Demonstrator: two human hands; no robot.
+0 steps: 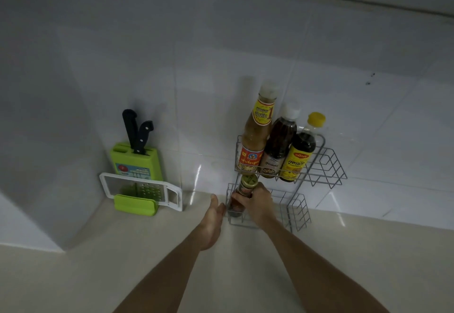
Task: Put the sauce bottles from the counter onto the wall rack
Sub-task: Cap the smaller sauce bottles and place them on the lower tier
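Observation:
A two-tier wire wall rack hangs on the white tiles. Its upper shelf holds three tall bottles: a tan sauce bottle at the left, a dark brown bottle in the middle, and a yellow-capped dark bottle at the right. My right hand grips a small dark bottle with a green cap standing in the left end of the lower shelf. My left hand is flat and open beside the rack's left edge, holding nothing.
A green knife block with two black-handled knives stands against the wall at the left. A white and green grater leans in front of it. The beige counter runs toward me under both arms.

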